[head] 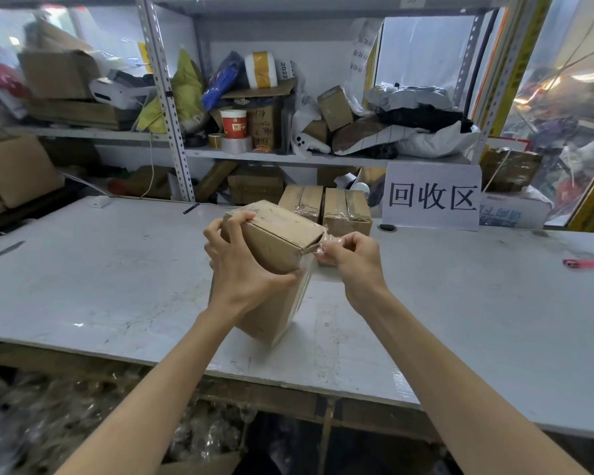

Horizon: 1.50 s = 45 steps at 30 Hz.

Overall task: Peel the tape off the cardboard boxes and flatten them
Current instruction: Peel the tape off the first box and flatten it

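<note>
Left hand (235, 265) grips the cardboard box (275, 243), right hand (354, 258) pinches clear tape (327, 238) at its 3 o'clock corner.

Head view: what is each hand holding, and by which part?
The left hand grips the cardboard box by its upper left side. The right hand pinches the clear tape at the box's top right corner.
</note>
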Motion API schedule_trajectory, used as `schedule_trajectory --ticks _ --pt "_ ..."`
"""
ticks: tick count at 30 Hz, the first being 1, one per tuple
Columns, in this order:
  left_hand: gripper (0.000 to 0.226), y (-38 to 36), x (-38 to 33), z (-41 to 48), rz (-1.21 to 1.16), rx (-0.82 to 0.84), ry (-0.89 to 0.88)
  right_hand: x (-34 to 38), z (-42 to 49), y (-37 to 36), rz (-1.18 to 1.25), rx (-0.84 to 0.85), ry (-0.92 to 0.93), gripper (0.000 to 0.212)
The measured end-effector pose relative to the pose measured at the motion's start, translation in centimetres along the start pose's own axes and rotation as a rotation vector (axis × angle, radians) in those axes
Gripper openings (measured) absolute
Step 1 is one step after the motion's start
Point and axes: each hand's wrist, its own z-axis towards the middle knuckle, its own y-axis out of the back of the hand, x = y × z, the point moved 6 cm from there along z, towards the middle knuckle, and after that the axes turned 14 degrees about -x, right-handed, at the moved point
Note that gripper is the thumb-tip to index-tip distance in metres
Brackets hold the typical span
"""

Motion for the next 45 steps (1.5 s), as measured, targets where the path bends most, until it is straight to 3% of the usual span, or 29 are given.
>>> schedule_trajectory --ticks 3,7,12,18,27,37,42,45 --pt "0.113 -0.3 0.7 0.0 0.016 0.069 0.059 0.3 -0.1 0.0 -0.086 0.078 0.009 0.041" --pt "0.122 -0.6 1.3 -0.2 0.027 0.141 0.117 2.0 -1.3 -0.5 -0.351 0.126 0.348 0.025" --pt "0.123 -0.4 1.6 0.4 0.040 0.164 0.157 3.9 -3.3 -1.1 -0.482 0.119 0.766 0.039" --pt "0.121 -0.7 1.4 0.4 0.040 0.183 0.131 3.5 -4.3 -1.7 -0.595 0.093 0.988 0.027" --pt "0.116 -2.1 1.7 0.6 0.115 0.202 0.112 1.8 -3.9 -1.2 -0.658 0.014 1.008 0.017" --pt "0.117 -1.9 1.3 -0.1 0.176 0.250 0.066 2.2 -1.6 -2.0 -0.503 0.143 0.864 0.011" --pt "0.117 -1.8 0.4 -0.5 0.171 0.243 0.050 2.0 -1.9 -2.4 -0.743 0.240 1.069 0.017" --pt "0.118 -1.8 0.1 -0.4 0.163 0.243 0.041 1.2 -1.7 -2.2 -0.800 0.304 1.014 0.026"
